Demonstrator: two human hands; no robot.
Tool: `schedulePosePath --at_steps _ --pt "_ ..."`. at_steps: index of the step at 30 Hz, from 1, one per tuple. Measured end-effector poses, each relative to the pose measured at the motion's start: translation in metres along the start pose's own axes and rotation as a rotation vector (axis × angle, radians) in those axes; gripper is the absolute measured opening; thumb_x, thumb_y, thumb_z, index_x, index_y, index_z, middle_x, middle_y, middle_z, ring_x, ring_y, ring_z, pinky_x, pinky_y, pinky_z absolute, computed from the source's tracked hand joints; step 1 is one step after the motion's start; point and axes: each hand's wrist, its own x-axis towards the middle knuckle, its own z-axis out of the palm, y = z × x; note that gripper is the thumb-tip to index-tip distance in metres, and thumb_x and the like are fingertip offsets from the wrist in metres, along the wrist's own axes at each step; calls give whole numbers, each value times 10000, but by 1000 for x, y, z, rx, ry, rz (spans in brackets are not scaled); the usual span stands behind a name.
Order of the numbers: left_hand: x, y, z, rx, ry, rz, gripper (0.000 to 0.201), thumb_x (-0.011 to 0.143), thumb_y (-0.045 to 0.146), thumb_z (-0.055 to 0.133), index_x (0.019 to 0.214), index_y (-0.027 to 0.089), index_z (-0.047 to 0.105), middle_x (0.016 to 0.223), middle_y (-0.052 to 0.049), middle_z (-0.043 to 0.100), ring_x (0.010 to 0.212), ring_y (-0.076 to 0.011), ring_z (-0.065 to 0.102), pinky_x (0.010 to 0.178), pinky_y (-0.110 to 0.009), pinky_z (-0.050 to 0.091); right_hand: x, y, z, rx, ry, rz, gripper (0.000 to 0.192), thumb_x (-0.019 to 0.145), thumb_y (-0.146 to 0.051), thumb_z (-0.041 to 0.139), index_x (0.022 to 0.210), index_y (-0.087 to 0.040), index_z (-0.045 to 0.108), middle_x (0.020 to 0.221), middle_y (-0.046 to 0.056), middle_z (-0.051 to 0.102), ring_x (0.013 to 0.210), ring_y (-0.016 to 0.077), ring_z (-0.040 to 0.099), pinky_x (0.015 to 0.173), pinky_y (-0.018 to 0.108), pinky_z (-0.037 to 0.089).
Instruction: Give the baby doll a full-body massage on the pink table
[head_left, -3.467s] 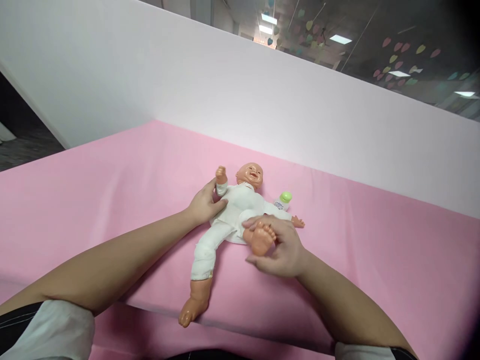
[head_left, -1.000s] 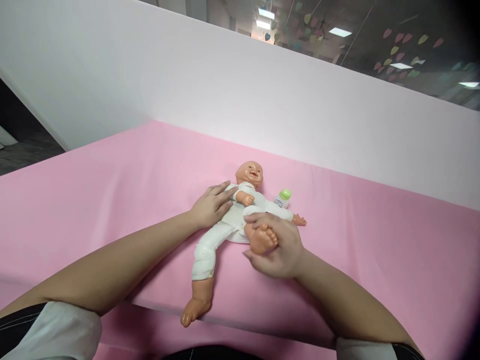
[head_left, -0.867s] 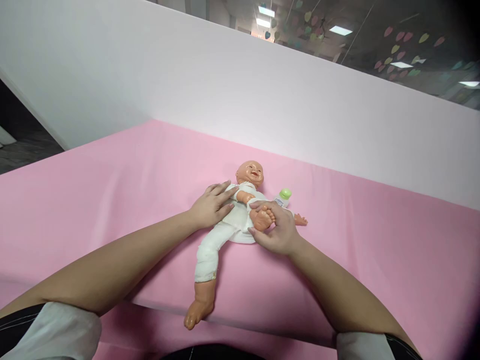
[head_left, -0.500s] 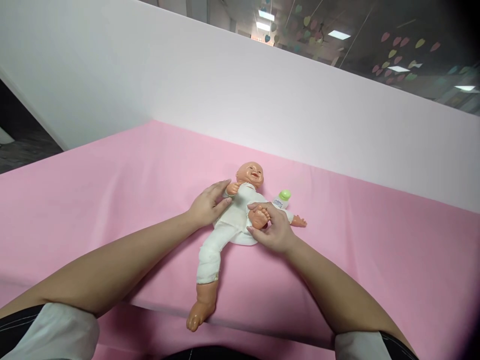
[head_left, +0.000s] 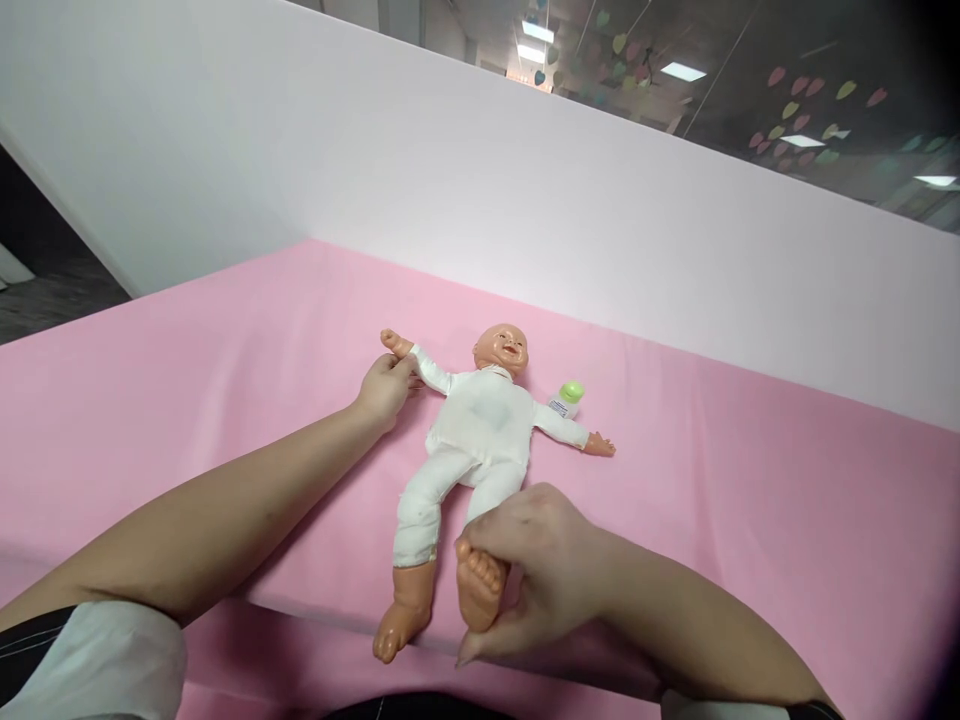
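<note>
Bright ceiling lts (head_left: 683, 71), R-edge vignette

Both arms cross the near edge of the pink-covered table (head_left: 750, 470). The left hand (head_left: 388, 390) reaches farther from it, fingers curled in; the right hand (head_left: 544, 565) is near that edge, fingers bent, thumb below.

- Doll (head_left: 484, 418) face-up on the surface (head_left: 225, 400), legs (head_left: 417, 525) toward the front edge
- Bottle (head_left: 567, 400) right of the doll — just behind its outstretched arm (head_left: 561, 428)
- Partition (head_left: 450, 180) behind both
- Left hand (head_left: 387, 390) at the other arm (head_left: 433, 370); right hand (head_left: 551, 575) around the right-side foot (head_left: 478, 588)
</note>
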Motion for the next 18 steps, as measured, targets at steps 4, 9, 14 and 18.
schedulePosePath --at_steps 4,9,14,18 --pt "2 1 -1 -44 13 -20 274 937 388 764 1042 207 587 963 -97 754 822 -253 767 765 -412 639 8 -8 14 34 -300 158 466 766 -608 888 814 -235 612 672 -62 618 562 126 528 536 297 368" --pt "0 -7 -6 93 -6 144 315 955 475 741 1085 221 608 1064 -86 746 924 -257 765 792 -400 633 10 -6 19 65 -147 138 514 762 -665 858 796 -247 562 678 -46 635 590 146 595 559 292 422" --pt "-16 -7 -5 439 -178 554 459 1026 524 628 1369 221 655 1299 -103 745 1072 -264 735 925 -411 625 8 1 -1 99 304 -5 506 835 -623 834 1087 -236 628 964 60 806 817 219 784 751 337 622" --pt "-28 -6 -1 725 -378 805 545 1081 497 545 1555 238 614 1452 -130 701 1284 -303 682 1073 -455 598 8 26 -21 47 512 78 499 845 -419 856 1262 -264 630 1199 99 824 1053 279 818 915 404 660"
